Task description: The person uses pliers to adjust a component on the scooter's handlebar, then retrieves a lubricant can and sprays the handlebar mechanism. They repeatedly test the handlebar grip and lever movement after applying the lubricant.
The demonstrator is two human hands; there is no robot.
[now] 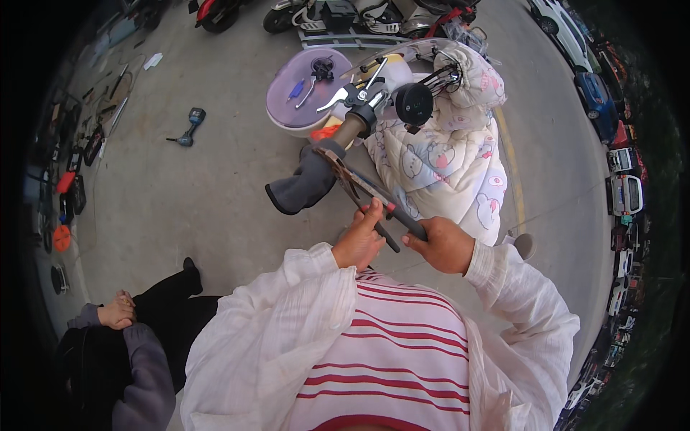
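Note:
My left hand (356, 241) and my right hand (443, 246) are wrapped round the handles of large rusty pliers (368, 188) with dark grips and red bands. The pliers' jaws rest on the end of a scooter handlebar (350, 131), at a dark grey fabric glove or sleeve (293, 183) that hangs there. The handlebar carries a silver brake lever (333, 100) and a round black mirror (413, 104). A white quilted cartoon-print cover (440, 176) drapes the scooter beside the bar.
A lilac helmet-like shell (290, 102) holds small parts behind the bar. A cordless drill (192, 123) lies on the concrete at left, near scattered parts (63, 194). Another person's clasped hands (117, 310) are at lower left. Parked scooters (345, 21) and cars (591, 93) surround the area.

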